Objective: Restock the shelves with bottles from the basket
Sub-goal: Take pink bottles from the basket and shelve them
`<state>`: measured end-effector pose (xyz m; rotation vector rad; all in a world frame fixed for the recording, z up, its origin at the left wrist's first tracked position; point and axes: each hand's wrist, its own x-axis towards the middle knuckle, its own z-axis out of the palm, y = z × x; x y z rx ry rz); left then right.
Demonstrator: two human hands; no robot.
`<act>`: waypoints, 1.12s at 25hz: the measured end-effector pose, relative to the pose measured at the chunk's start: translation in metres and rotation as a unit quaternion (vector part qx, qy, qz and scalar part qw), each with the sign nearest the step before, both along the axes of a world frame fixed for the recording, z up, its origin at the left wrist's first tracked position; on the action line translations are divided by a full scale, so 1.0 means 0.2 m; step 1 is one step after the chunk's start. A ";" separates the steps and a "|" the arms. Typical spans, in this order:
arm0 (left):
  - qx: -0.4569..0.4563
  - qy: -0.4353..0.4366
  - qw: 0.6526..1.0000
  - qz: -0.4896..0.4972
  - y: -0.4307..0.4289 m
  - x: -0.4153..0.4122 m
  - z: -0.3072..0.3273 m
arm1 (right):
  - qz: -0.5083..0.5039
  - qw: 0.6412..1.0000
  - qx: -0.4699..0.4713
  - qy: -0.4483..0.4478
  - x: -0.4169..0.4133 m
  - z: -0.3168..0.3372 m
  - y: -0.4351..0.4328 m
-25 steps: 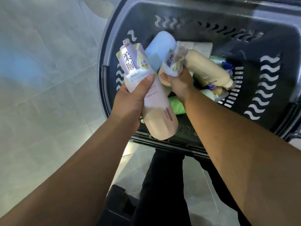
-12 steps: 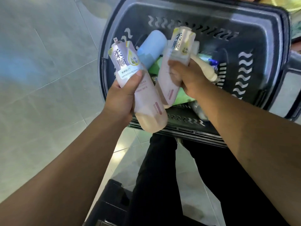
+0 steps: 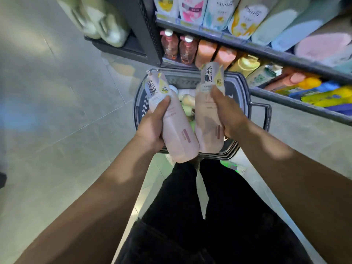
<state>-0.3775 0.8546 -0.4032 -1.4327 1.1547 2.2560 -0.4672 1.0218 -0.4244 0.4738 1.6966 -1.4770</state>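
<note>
My left hand (image 3: 152, 126) grips a pale pink bottle (image 3: 177, 134) with a lilac label and Chinese characters. My right hand (image 3: 227, 117) holds a second bottle (image 3: 206, 119) of the same kind. Both bottles are held side by side above the dark grey basket (image 3: 238, 92), which stands on the floor in front of my legs. Several other bottles (image 3: 187, 100) lie inside the basket, mostly hidden behind the two I hold. The shelves (image 3: 266, 52) rise just beyond the basket, up and to the right.
The upper shelf holds Pantene pouches (image 3: 245, 18). The lower shelf carries pink pump bottles (image 3: 179, 46), peach bottles (image 3: 215, 53) and yellow and blue packs (image 3: 322, 92). Large pale jugs (image 3: 101, 21) stand at the rack's left end. Grey tiled floor (image 3: 57, 111) spreads to the left.
Both hands have lifted their bottles up out of the basket. My view has risen and pulled back, so the basket looks smaller and the shelves have come into sight.
</note>
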 end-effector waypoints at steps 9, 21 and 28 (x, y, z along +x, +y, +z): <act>-0.064 0.113 0.983 -0.126 0.12 -0.07 0.75 | -0.053 0.991 -0.007 0.120 0.08 0.88 0.19; -0.107 0.238 0.947 -0.186 0.71 -0.24 1.39 | -0.169 0.967 -0.072 0.175 0.06 1.50 0.78; -0.125 0.280 0.933 -0.191 1.28 -0.33 1.68 | -0.130 0.958 -0.117 0.227 -0.02 1.78 1.37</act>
